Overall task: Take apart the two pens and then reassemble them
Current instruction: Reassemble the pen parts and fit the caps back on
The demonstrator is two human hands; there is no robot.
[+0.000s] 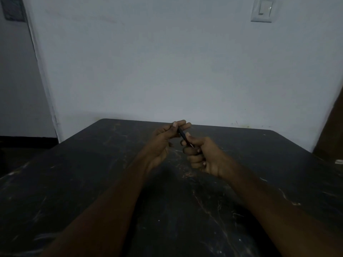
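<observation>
A dark pen (183, 136) is held slanted above the black table (92, 182), between both hands. My left hand (165, 140) pinches its upper end with thumb and fingertips. My right hand (202, 156) wraps its lower part in a closed fist, thumb resting along the barrel. White lettering shows on the barrel near my right thumb. The pen's lower end is hidden inside my right fist. I see no second pen in the dim light.
The dark marbled table runs to the pale wall (167, 71) behind it. A small white object (339, 161) lies at the table's right edge. A light switch (262, 10) is mounted high on the wall.
</observation>
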